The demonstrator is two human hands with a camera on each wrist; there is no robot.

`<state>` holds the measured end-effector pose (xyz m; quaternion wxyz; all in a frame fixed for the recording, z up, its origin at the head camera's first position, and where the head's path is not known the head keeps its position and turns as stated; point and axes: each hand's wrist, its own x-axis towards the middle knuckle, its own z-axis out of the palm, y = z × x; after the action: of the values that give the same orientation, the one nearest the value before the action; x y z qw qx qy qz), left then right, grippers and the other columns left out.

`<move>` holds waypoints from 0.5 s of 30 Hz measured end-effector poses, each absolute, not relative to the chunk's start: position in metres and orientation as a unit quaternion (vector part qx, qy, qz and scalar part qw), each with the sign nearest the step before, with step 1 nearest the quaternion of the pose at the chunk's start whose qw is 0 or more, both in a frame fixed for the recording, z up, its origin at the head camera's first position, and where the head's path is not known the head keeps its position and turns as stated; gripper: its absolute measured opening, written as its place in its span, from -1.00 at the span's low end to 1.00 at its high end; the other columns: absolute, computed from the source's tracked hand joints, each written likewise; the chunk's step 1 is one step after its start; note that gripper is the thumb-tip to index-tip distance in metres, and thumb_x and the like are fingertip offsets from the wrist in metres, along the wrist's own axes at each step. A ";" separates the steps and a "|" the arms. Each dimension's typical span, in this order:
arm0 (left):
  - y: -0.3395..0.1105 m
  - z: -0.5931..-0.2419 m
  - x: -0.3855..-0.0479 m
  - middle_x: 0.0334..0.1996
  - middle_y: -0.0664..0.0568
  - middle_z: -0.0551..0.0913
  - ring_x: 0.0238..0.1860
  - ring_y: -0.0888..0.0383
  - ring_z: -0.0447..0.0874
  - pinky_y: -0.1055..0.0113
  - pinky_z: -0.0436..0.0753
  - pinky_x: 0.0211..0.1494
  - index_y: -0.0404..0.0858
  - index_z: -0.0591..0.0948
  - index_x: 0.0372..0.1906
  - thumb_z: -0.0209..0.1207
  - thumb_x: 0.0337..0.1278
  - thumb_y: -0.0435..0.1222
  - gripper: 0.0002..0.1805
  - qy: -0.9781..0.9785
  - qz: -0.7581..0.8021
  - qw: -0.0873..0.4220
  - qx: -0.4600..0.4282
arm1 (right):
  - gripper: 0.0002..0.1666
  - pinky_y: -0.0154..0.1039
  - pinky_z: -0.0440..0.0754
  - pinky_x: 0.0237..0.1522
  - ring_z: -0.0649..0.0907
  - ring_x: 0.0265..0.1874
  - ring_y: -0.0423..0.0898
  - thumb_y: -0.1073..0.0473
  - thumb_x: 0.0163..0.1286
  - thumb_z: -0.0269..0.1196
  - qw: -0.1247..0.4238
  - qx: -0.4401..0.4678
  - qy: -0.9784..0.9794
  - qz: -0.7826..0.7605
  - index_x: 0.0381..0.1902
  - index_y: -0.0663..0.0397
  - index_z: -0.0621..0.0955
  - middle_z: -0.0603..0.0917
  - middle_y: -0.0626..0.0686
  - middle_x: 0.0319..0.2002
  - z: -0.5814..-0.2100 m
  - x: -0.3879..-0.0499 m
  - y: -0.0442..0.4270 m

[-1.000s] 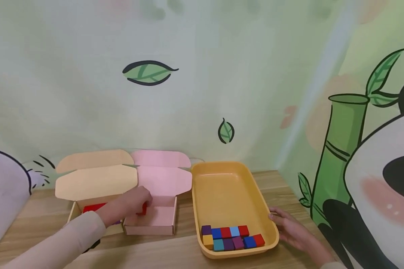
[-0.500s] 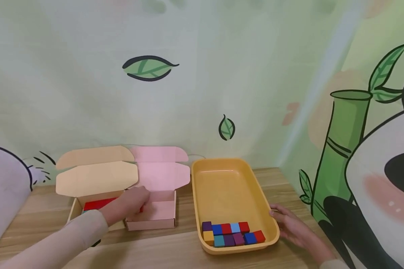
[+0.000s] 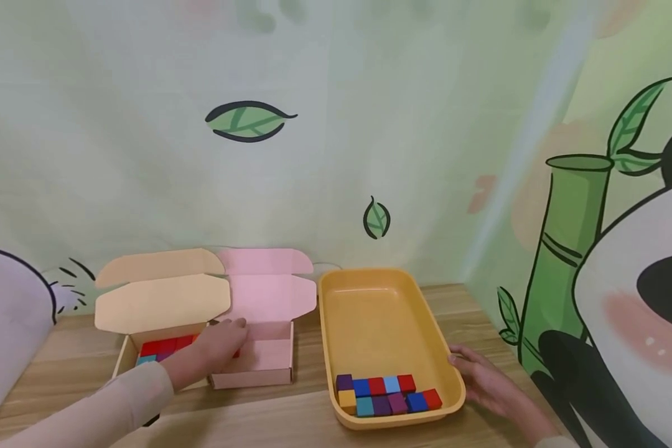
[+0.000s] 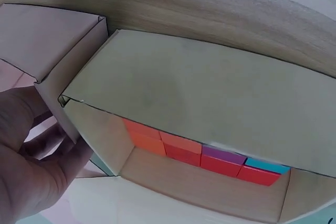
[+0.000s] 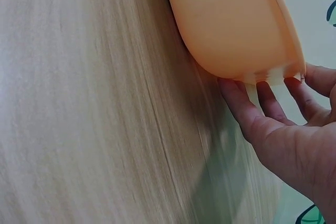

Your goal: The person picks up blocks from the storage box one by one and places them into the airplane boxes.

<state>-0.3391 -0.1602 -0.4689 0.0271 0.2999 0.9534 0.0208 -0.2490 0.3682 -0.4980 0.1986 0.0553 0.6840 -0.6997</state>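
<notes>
My left hand (image 3: 219,343) reaches into the open pink box (image 3: 253,378), its fingers pointing down. A sliver of a red cube (image 3: 237,353) shows by the fingertips; in the left wrist view the box wall hides those tips, so a grip cannot be made out. Just left stands an open tan box (image 3: 121,359) with red, purple and teal cubes (image 4: 220,163) inside. My right hand (image 3: 484,378) touches the right rim of a yellow tray (image 3: 364,330), fingers extended against its outside wall. Several coloured cubes (image 3: 381,406) lie along the tray's near end.
Both boxes have their lids up, the tan lid (image 3: 165,302) and the pink lid (image 3: 271,295). All stand on a wood-grain table (image 3: 257,423). A printed backdrop (image 3: 336,162) with leaves and a panda rises behind and at the right.
My left hand has drawn slightly left and lower within the pink box, and more of the tan box's red cubes shows. The right hand stays at the tray rim.
</notes>
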 end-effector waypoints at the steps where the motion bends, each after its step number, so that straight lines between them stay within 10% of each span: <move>1: -0.160 -0.469 -0.338 -0.43 -0.01 0.47 -0.43 0.07 0.43 0.28 0.56 -0.41 -0.25 0.55 -0.41 0.47 0.00 -0.42 -0.74 0.954 0.021 0.027 0.297 | -0.26 0.07 0.67 0.05 0.65 0.09 0.04 0.00 0.59 0.11 0.199 0.056 0.683 -0.701 0.51 0.24 0.14 0.52 0.24 0.22 -0.498 -0.249 0.368; 15: -0.150 -0.451 -0.334 -0.54 0.01 0.48 -0.51 0.07 0.40 0.19 0.54 -0.44 -0.25 0.57 -0.44 0.39 0.09 -0.43 -0.82 0.965 0.040 0.018 0.259 | -0.21 0.07 0.68 0.03 0.66 0.08 0.05 -0.02 0.59 0.11 0.209 0.038 0.679 -0.702 0.52 0.27 0.09 0.56 0.21 0.17 -0.499 -0.252 0.368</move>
<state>-0.3335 -0.1504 -0.4513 0.0179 0.2585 0.9650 0.0397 -0.2518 0.3681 -0.4991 0.2091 0.0378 0.6794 -0.7023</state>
